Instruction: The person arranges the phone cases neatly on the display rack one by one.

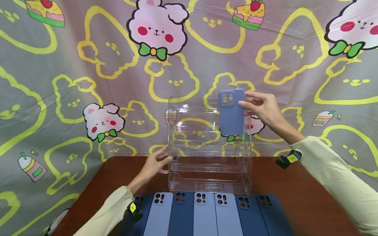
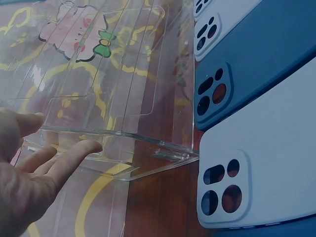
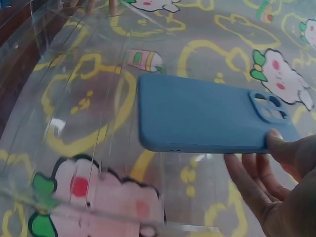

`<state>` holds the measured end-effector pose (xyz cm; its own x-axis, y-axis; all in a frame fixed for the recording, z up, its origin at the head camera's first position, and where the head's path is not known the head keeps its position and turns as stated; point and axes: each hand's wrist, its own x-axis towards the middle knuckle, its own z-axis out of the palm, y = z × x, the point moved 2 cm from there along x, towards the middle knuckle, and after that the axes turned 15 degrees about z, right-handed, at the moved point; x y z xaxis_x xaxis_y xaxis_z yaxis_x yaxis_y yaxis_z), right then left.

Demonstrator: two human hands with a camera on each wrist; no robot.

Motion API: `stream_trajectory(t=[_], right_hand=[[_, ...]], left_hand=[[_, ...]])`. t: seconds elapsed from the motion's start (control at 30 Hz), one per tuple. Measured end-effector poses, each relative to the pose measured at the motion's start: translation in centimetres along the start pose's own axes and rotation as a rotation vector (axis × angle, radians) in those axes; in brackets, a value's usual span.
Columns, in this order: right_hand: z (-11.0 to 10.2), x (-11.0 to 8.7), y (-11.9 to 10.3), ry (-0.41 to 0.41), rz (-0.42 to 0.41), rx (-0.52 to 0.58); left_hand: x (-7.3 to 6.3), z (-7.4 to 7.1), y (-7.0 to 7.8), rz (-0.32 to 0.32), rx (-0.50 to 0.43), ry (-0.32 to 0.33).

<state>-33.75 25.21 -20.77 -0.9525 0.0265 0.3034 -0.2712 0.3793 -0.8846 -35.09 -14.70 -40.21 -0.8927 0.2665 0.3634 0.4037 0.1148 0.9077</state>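
A light blue phone case (image 1: 231, 114) is held upright in front of the upper right of a clear tiered display rack (image 1: 209, 178). My right hand (image 1: 262, 106) pinches the case by its right edge, thumb on the back face and fingers behind. In the right wrist view the phone case (image 3: 202, 116) shows its camera cutouts near the thumb. My left hand (image 1: 155, 162) is at the rack's left side, fingers spread; in the left wrist view the fingers (image 2: 74, 160) lie along the rack's side panel, and whether they touch it is hard to tell.
Several phone cases lie in a row before the rack, among them a pale one (image 1: 205, 213), a dark blue one (image 1: 181, 216) and a navy one (image 1: 274, 214). They rest on a brown wooden table (image 1: 313, 193). A cartoon-print cloth (image 1: 200, 62) hangs behind.
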Motion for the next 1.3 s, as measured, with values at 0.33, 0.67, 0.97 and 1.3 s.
stream_trajectory(t=[0.33, 0.67, 0.97, 1.3], right_hand=[[6.2, 4.7, -0.4, -0.012, -0.024, 0.125], [10.2, 7.4, -0.9, 0.01, -0.079, 0.152], [12.9, 7.8, -1.1, 0.045, -0.087, 0.065], [15.8, 7.3, -1.3, 0.09, -0.097, 0.067]], left_hand=[[0.1, -0.2, -0.2, -0.006, -0.002, -0.001], [0.3, -0.3, -0.1, 0.015, 0.001, -0.014], [-0.1, 0.1, -0.4, -0.001, -0.01, -0.007], [0.1, -0.1, -0.1, 0.01, 0.01, -0.017]])
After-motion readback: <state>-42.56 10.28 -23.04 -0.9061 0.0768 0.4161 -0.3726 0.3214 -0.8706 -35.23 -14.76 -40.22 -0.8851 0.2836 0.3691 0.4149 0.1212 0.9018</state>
